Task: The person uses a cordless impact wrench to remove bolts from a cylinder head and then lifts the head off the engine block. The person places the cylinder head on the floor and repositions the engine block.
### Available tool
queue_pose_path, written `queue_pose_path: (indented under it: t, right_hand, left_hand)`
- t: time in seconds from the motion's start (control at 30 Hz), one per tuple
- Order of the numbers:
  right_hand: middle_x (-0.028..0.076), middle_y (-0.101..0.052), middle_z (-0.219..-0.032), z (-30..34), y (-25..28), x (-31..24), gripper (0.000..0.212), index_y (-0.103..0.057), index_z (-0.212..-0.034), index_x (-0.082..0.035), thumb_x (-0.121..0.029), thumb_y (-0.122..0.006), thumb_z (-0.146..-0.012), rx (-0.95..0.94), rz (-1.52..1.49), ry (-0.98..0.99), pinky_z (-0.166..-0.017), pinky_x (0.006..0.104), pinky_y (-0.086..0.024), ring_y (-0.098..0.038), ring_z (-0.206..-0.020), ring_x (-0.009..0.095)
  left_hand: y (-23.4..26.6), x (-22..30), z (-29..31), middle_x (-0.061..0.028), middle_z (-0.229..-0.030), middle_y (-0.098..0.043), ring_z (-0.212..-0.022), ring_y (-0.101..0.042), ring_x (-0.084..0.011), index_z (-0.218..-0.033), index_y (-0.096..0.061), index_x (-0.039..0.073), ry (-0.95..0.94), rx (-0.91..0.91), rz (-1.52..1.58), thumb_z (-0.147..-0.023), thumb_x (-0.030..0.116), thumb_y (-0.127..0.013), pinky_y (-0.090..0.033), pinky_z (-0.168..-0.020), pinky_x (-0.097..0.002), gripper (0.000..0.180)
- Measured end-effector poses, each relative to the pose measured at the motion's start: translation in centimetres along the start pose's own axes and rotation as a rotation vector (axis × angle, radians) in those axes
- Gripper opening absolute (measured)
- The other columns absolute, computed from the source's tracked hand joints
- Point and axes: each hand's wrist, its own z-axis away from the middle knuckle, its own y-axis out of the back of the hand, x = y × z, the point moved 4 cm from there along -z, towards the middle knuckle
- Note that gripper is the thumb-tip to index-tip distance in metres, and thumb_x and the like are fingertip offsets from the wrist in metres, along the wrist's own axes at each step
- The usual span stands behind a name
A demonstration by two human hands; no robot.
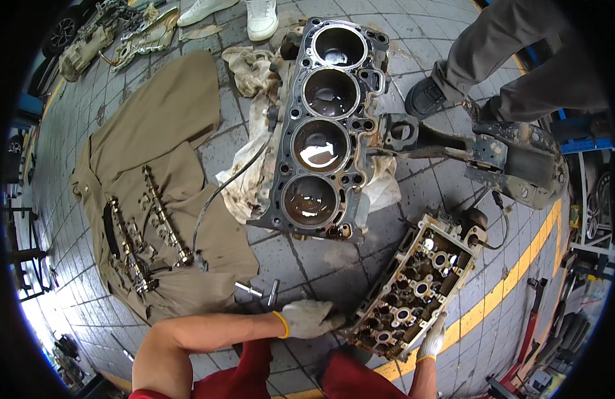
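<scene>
A cylinder head with its open valve side up lies at a slant in front of me, right of centre. My right hand, in a pale work glove with a yellow cuff, grips its right side near the close end. At its near left corner is my left hand, gloved alike, with fingers bent against the metal; their tips are partly hidden. Beyond stands an engine block, its several round bores facing up. Two short metal tools lie on the tiles just past my left hand.
Camshafts and small parts rest on a brown cloth at left. A dark metal bracket joins the block's right side. Someone's dark-trousered legs are at the far right; white shoes show at the top. White rags surround the block.
</scene>
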Motion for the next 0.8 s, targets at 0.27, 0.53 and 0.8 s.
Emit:
queue_pose_path:
  t: [0.27,0.53,0.8]
  right_hand:
    - [0.016,-0.074,-0.137,1.9,-1.0,0.8,0.096,-0.064,-0.153,0.002,-0.080,-0.051,-0.105,-0.043,-0.291,-0.147,-0.106,0.0385,-0.054,-0.069,-0.122,0.027]
    - [0.011,-0.068,-0.143,3.0,-2.2,2.5,0.091,-0.054,-0.161,-0.005,-0.079,-0.043,-0.109,-0.163,-0.543,-0.154,-0.104,0.0419,-0.060,-0.070,-0.122,0.028]
    - [0.011,-0.071,-0.138,2.0,-1.3,5.1,0.083,-0.056,-0.157,-0.003,-0.072,-0.041,-0.114,-0.032,-0.376,0.004,-0.101,0.0414,-0.060,-0.071,-0.114,0.026]
  left_hand:
    - [-0.8,-1.5,-1.7,-0.0360,-0.121,-0.073,-0.120,-0.069,-0.0542,-0.132,-0.061,-0.005,0.019,0.043,0.055,-0.115,0.063,-0.041,-0.053,-0.104,-0.0592,0.072]
    - [-2.7,-1.4,-2.5,-0.0321,-0.123,-0.075,-0.118,-0.070,-0.0528,-0.135,-0.067,0.004,-0.030,-0.039,0.056,-0.116,0.052,-0.041,-0.054,-0.103,-0.0578,0.058]
    - [-1.2,-1.0,-1.8,-0.0276,-0.126,-0.076,-0.124,-0.069,-0.0508,-0.136,-0.074,0.011,-0.029,-0.222,0.095,-0.116,0.068,-0.031,-0.052,-0.108,-0.0547,0.075]
